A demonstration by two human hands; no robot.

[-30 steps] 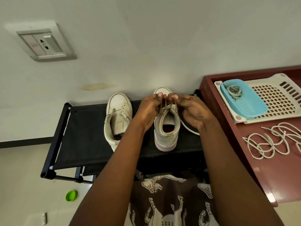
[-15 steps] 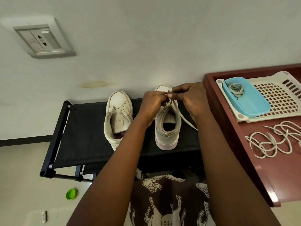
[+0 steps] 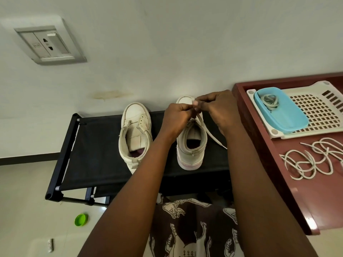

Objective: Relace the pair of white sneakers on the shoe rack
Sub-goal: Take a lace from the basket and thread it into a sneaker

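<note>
No lettering, brand or number can be read anywhere in the head view. The wall socket (image 3: pixel 50 45) carries a small emblem on its left panel, too blurred to make out. The dark cloth (image 3: pixel 189 225) at the bottom edge is printed with pale animal figures and tiny marks that do not resolve into letters, while the left sneaker (image 3: pixel 133 112) and right sneaker (image 3: pixel 189 154) show only plain off-white panels.

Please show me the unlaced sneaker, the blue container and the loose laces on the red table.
unlaced sneaker (image 3: pixel 134 115), head view, on its toe cap.
blue container (image 3: pixel 289 117), head view, on its bare floor.
loose laces (image 3: pixel 314 160), head view, on a strand mid-tangle.
</note>
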